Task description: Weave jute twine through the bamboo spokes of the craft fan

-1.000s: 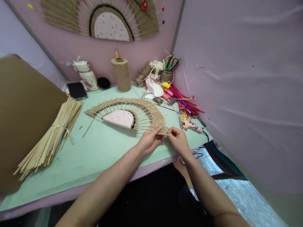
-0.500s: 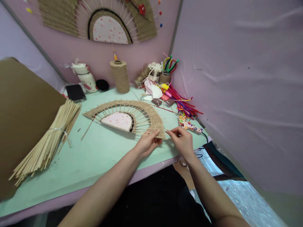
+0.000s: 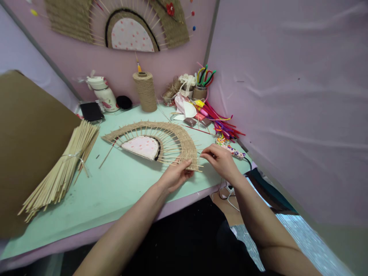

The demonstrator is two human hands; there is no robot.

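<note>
A woven fan point(image 3: 188, 143) of twine on thin sticks lies on the table, with a pink-spotted half-round cloth centre point(image 3: 141, 147) edged in black. My left hand point(image 3: 177, 176) grips its lower right end, thumb on top and fingers beneath. Just beyond the fan's right edge, my right hand point(image 3: 220, 159) is closed in a pinch beside the projecting stick tips. Whatever is between those fingertips is too fine to make out. A loose stick point(image 3: 108, 155) lies under the fan's left tip.
Bundled sticks point(image 3: 64, 168) lie left, by a brown board point(image 3: 28, 153). Behind are a white bottle point(image 3: 103, 94), a twine spool point(image 3: 145, 92), a cup of scissors point(image 3: 200, 92) and pipe cleaners point(image 3: 222, 122). A flowered glue gun point(image 3: 231, 148) is right. A larger fan point(image 3: 175, 27) hangs on the wall.
My right hand has moved slightly up and away from the fan's lower right end, its fingers still pinched. My left hand keeps its grip on the fan.
</note>
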